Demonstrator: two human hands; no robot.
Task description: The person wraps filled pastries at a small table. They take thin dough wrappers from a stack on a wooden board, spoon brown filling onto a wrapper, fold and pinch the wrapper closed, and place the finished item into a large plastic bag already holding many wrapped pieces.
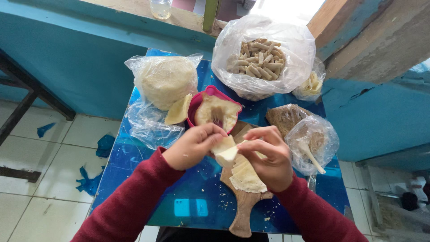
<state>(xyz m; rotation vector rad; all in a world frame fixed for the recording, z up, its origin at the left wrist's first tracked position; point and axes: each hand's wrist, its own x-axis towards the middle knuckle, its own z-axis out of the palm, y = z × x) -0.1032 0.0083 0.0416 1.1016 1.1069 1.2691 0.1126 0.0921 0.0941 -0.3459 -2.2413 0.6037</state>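
Note:
My left hand (193, 145) and my right hand (268, 157) both pinch a small folded piece of pale dough wrapper (225, 150) above a wooden board (244, 204). More flat wrappers (246, 178) lie stacked on the board under my right hand. A pink bowl (195, 104) with a wrapper and filling in it stands just beyond my hands. Both sleeves are dark red.
On the blue table (188, 208): a bag of stacked round wrappers (165, 79) at back left, a big bag of rolled pieces (260, 58) at back centre, a bag of brown filling with a spoon (309, 141) at right. Teal wall behind, tiled floor left.

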